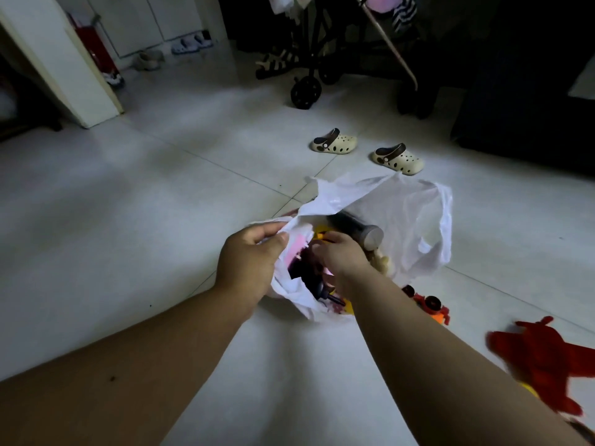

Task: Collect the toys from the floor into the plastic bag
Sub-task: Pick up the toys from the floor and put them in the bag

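Pinching the near rim of the white plastic bag (pixel 405 217), the left hand (pixel 249 263) has thumb and fingers closed on a fold of the film, holding the mouth up and open. Right hand (pixel 343 255) reaches into the mouth, fingers curled down among the contents; whether its grip is closed on anything cannot be told, the fingertips being hidden by the bag's contents.

Bag sits on the tiled floor (pixel 145 194), far side slumped open. Inside: a dark grey cylinder (pixel 357 228) lying tilted with its flat end toward the camera, a yellow-orange toy (pixel 322 235) just beyond the right fingers, something pink (pixel 297 247) against the left wall, dark pieces (pixel 309 278) lower down, and a pale lumpy item (pixel 381 263) just right of the right wrist. Individual shapes not resolved.

Outside the bag, on the floor to the right: a red-orange toy vehicle with black wheels (pixel 429 305), close beside the bag and partly behind the right forearm; farther right, near the frame edge, a blurred red plush toy (pixel 541 358).

Beyond the bag: a pair of cream clogs (pixel 399 159) well apart from it, then a black stroller (pixel 309 88) in shadow. More shoes (pixel 190 43) by the far wall.
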